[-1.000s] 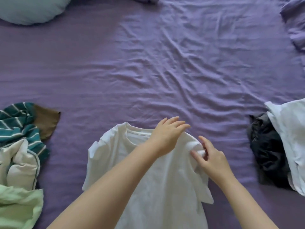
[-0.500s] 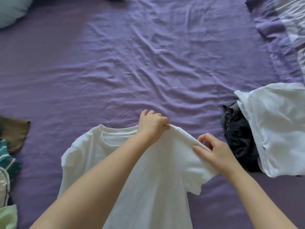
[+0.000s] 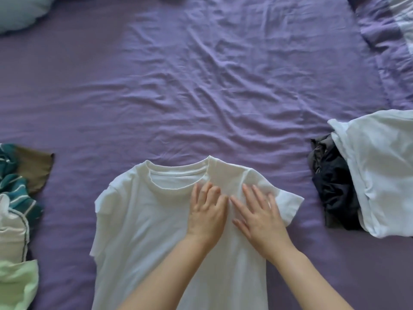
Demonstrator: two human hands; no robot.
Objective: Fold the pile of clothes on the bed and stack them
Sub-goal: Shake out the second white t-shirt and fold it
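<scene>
Both hands flat on tee, fingers straight, gripping nothing. Left hand pressing just under collar; right hand beside it, palm down over right shoulder, fingertips near sleeve. Index fingers almost touching. Tee spread face up on purple sheet at near edge, collar pointing away, right shoulder folded in over chest, lower hem out of frame. Unfolded pile at left: striped teal, brown, white and pale green pieces. At right, dark garment partly under white garment, well apart from tee. Pillow at far left corner.
</scene>
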